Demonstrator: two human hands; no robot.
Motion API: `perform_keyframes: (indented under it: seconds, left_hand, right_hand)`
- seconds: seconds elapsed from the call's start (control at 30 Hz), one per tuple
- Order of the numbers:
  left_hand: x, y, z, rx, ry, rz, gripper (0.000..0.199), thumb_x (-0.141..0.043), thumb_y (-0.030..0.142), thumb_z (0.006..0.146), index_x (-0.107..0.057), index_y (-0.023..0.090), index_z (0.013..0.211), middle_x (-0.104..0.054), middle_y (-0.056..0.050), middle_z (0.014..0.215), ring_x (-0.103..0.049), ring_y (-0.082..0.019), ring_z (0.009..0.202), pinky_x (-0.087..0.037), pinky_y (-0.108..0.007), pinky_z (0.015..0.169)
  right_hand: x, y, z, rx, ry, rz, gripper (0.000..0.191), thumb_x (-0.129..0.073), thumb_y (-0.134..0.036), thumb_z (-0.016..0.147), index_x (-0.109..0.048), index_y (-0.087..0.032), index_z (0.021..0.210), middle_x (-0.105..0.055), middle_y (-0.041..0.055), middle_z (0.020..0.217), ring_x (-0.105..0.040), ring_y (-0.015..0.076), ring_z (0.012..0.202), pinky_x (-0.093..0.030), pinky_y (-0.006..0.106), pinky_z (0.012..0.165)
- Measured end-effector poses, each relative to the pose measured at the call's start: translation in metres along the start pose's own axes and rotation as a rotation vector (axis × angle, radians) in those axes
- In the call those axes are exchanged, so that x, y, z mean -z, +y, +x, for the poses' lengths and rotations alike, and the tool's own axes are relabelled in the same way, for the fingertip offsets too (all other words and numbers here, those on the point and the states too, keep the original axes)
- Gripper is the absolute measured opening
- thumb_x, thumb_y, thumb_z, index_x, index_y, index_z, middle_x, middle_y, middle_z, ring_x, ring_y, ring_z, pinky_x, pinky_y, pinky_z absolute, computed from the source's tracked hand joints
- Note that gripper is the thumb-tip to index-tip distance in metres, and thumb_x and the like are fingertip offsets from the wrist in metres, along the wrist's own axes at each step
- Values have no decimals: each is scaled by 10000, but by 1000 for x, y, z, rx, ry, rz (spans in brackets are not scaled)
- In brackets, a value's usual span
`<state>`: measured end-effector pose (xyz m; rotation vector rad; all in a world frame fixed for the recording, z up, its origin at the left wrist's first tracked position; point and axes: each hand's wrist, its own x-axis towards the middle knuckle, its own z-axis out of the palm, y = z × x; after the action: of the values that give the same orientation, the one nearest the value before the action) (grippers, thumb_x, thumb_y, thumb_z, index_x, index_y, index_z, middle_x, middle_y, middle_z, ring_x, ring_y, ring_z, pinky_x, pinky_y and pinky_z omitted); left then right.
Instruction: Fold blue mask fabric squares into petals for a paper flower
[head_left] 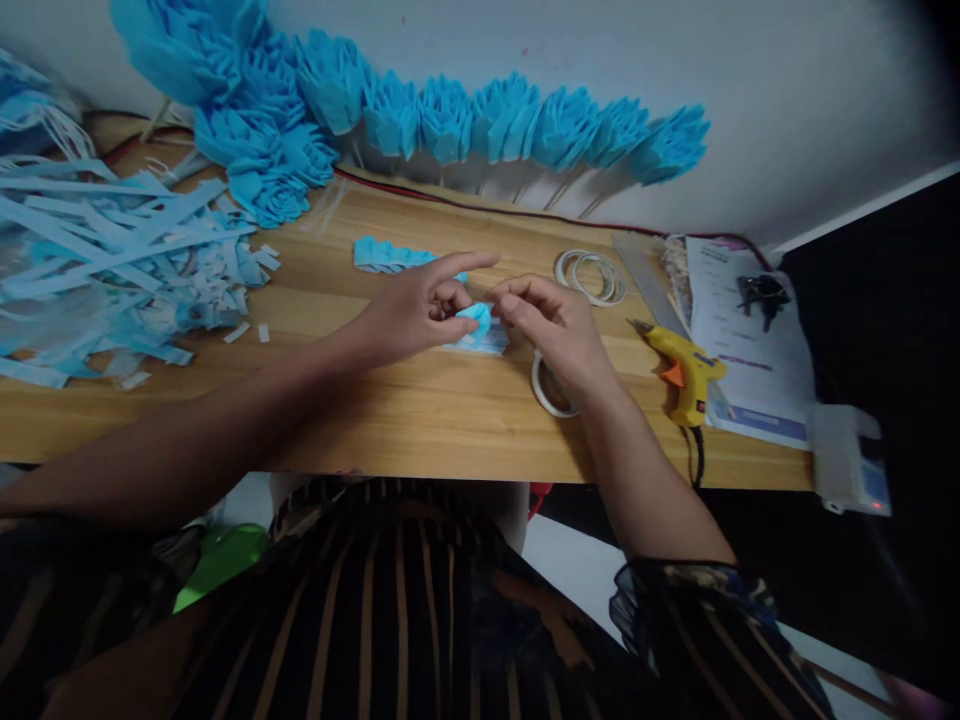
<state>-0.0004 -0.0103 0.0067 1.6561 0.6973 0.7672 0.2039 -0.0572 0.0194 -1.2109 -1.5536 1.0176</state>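
Observation:
My left hand (416, 310) pinches a small folded blue piece (476, 322) between thumb and fingers over the middle of the wooden table (420, 420). Close to its right side is my right hand (551, 325), thumb and fingertips pressed together; what they hold, if anything, is too small to name. Under the folded piece lie some blue strips (491, 342). Behind my left hand rests a row of pleated blue pieces (386, 256). A white tape roll (541, 392) is partly hidden by my right hand.
Blue paper flowers (504, 118) on sticks lean along the wall. Blue and white scraps (127, 260) pile up at the left. At the right are more tape rolls (592, 278), a yellow glue gun (686, 375), a printed sheet (750, 350) and a white box (844, 460).

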Motion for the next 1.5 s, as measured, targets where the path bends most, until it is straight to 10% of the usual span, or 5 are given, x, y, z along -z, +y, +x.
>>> perform_keyframes:
  seconds: [0.3,0.5,1.5]
  left_hand:
    - [3,4,-1,64,109,-140,488,-704,329,891,-627,191,1353,-660,10,720,-611,-116,604,-468,-221,562]
    - [3,3,3,153,55,-64,141,-722,284,869,-711,144,857,-714,-33,704,-587,-92,551,-457,-208,528]
    - [6,11,-1,-8,16,175,256,-680,330,867,-660,171,666,-608,27,567,-525,-73,543,-371,-185,523]
  right_hand:
    - [-3,1,1,-60,63,101,437,-812,-609,764,-636,-209,780,-549,-44,653,-456,90,590,-373,241,552]
    - [-3,3,3,-54,104,102,470,-807,-648,753,-639,-214,820,-599,-33,689,-528,98,635,-435,238,599]
    - [-2,4,2,-123,-34,34,401,-814,-538,747,-593,-204,732,-515,-47,647,-422,95,605,-334,254,562]
